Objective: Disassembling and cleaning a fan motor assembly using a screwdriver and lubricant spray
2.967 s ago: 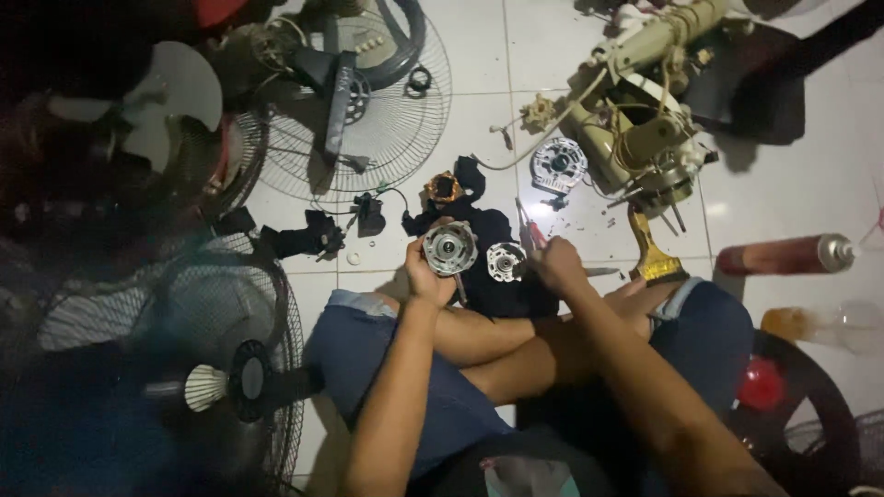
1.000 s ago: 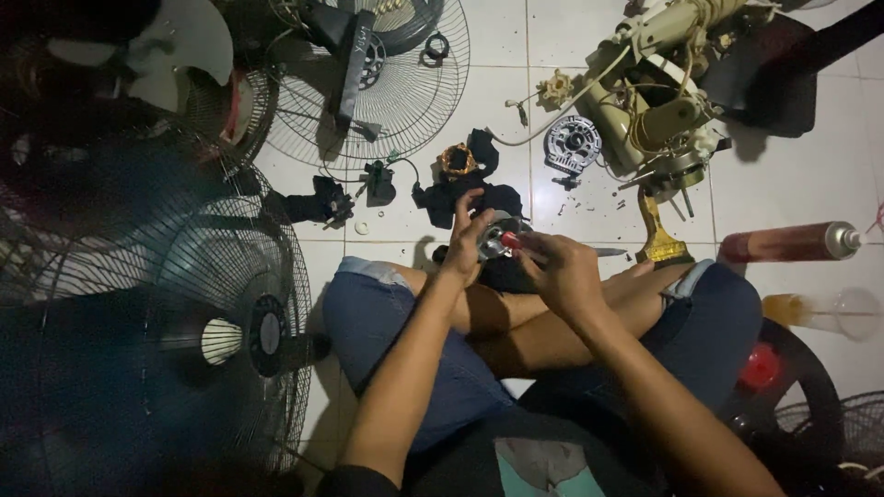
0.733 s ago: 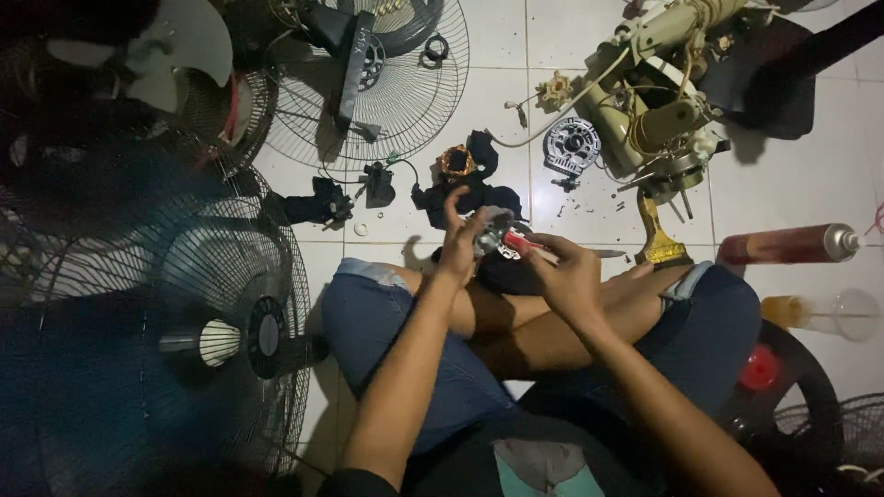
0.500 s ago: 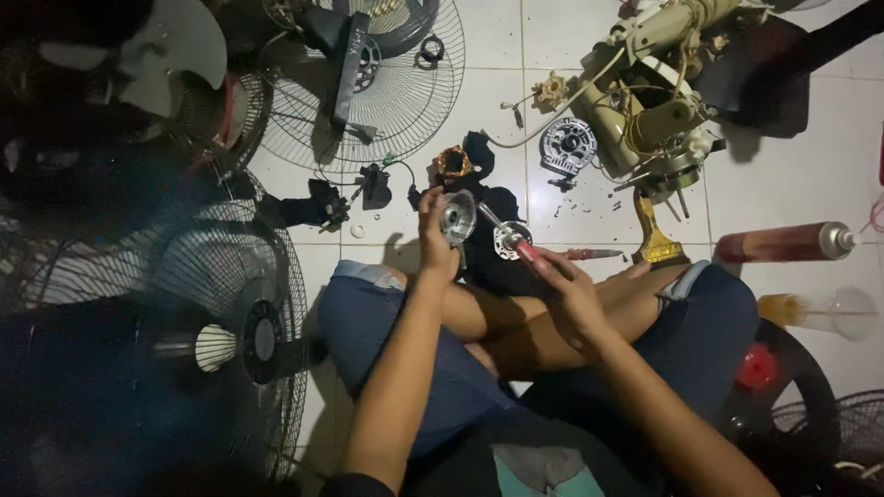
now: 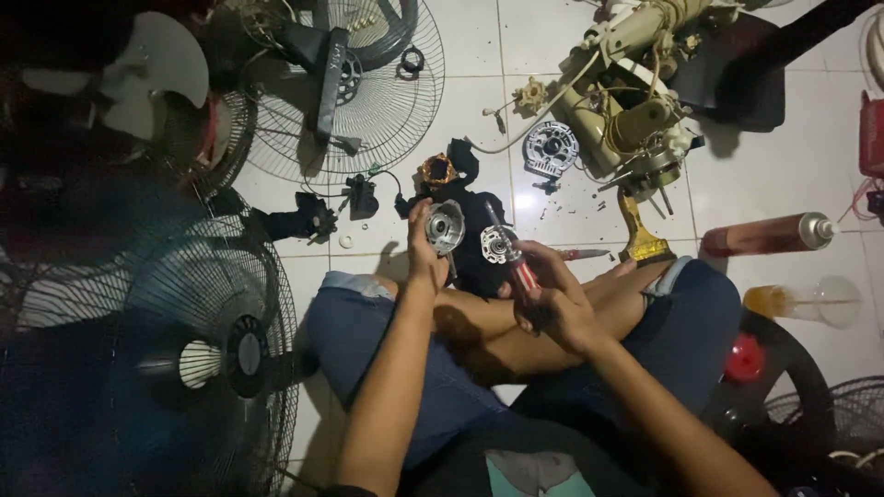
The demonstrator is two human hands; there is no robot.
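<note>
Round grey motor cap (image 5: pixel 446 226) held upright beside red-handled screwdriver (image 5: pixel 516 260), tip up

Reddish spray can (image 5: pixel 769 234) (silver cap), right floor, lying flat

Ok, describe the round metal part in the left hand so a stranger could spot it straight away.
Start at the person's crossed legs on the white tiled floor. Just above the knees, the left hand holds up a silvery round motor end cap. Unlike the similar cap lying farther away on the tiles, it is held.
</note>
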